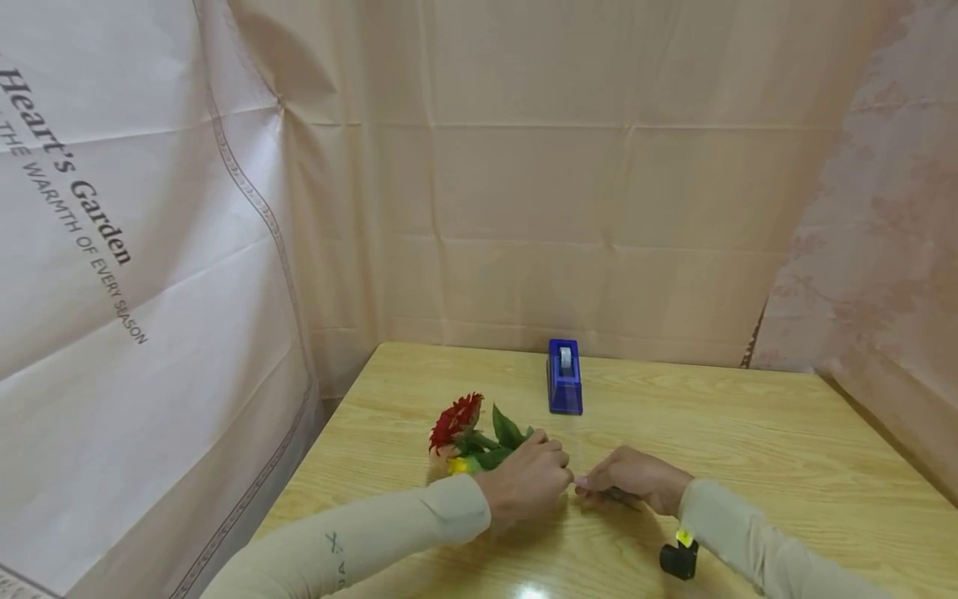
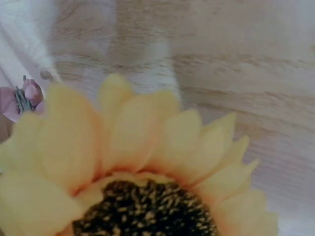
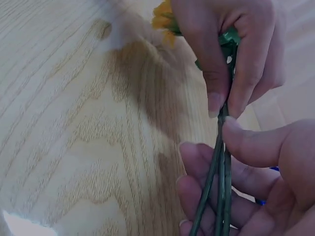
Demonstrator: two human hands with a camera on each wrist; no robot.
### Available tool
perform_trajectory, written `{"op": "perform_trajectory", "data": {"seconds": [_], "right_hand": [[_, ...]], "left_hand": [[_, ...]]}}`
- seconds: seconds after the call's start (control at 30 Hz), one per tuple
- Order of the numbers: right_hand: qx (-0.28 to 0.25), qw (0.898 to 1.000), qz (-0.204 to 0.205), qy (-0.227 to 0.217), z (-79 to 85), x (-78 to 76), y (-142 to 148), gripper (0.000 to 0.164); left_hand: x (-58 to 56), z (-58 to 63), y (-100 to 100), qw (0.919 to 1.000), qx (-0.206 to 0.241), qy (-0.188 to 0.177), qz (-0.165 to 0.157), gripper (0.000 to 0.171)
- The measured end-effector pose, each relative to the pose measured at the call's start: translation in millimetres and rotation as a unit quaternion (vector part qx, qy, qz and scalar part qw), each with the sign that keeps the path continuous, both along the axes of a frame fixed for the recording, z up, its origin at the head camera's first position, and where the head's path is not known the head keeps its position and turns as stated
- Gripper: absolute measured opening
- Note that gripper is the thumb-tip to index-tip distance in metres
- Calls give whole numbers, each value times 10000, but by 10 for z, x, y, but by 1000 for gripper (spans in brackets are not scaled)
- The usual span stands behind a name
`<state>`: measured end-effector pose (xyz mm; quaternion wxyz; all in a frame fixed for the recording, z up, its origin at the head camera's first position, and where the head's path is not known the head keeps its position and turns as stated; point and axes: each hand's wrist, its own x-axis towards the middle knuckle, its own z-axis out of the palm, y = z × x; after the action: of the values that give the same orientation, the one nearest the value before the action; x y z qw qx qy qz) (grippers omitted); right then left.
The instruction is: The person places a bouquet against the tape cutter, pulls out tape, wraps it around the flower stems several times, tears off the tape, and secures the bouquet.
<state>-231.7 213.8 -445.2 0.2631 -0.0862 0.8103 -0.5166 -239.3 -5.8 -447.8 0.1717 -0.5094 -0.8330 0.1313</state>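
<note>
A small bunch of flowers lies across both hands above the table. It has a red flower (image 1: 455, 423), green leaves (image 1: 507, 428) and a yellow sunflower (image 2: 142, 137), which fills much of the left wrist view. My left hand (image 1: 527, 478) pinches the green stems (image 3: 220, 182) just below the leaves, thumb and fingertips meeting around them. Close beside it, my right hand (image 1: 636, 478) holds the lower stems, its thumb on one side and curled fingers behind. In the right wrist view the stems fan slightly apart toward their lower ends.
A blue tape dispenser (image 1: 565, 378) with a roll of clear tape stands beyond the hands on the wooden table (image 1: 718, 416). A small black object (image 1: 678, 561) with a yellow tab is by the right wrist. Cloth sheets (image 1: 524, 183) hang behind and at both sides.
</note>
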Motion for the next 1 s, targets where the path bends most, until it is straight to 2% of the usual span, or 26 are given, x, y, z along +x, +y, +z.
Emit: {"op": "perform_trajectory", "data": {"seconds": [0.13, 0.27, 0.4, 0.53, 0.63, 0.7, 0.77, 0.8, 0.83, 0.9, 1.0], "right_hand": [[-183, 9998, 38, -18, -23, -4, 13, 26], [103, 9991, -243, 325, -47, 21, -8, 24], [327, 9964, -597, 506, -62, 57, -53, 25], [365, 9943, -795, 610, -89, 76, -75, 24], [355, 9933, -829, 718, -106, 84, -79, 23], [324, 9923, -850, 836, -109, 89, -84, 22], [300, 9911, -897, 940, -106, 95, -89, 22], [323, 9901, -914, 1015, -106, 98, -92, 22], [316, 9894, -940, 1062, -104, 102, -95, 22], [375, 9873, -968, 1206, -104, 112, -100, 23], [452, 9841, -951, 1428, -109, 131, -102, 22]], "left_hand": [[8, -3, -1, 9997, -46, 249, -9, 17], [2, 6, 22, 9999, -47, 124, 66, 14], [-28, 50, 65, 9985, 179, -461, 236, 13], [-71, 104, 103, 9927, 366, -1081, 385, 9], [-107, 153, 125, 9853, 343, -1572, 571, 7], [-139, 192, 142, 9758, 318, -2028, 750, 3], [-180, 227, 159, 9582, 300, -2676, 967, 2], [-205, 247, 167, 9458, 316, -3053, 1063, 6], [-233, 261, 173, 9293, 372, -3481, 1178, 9], [-296, 271, 181, 8891, 522, -4342, 1350, 17], [-378, 277, 174, 8214, 806, -5439, 1517, 31]]}}
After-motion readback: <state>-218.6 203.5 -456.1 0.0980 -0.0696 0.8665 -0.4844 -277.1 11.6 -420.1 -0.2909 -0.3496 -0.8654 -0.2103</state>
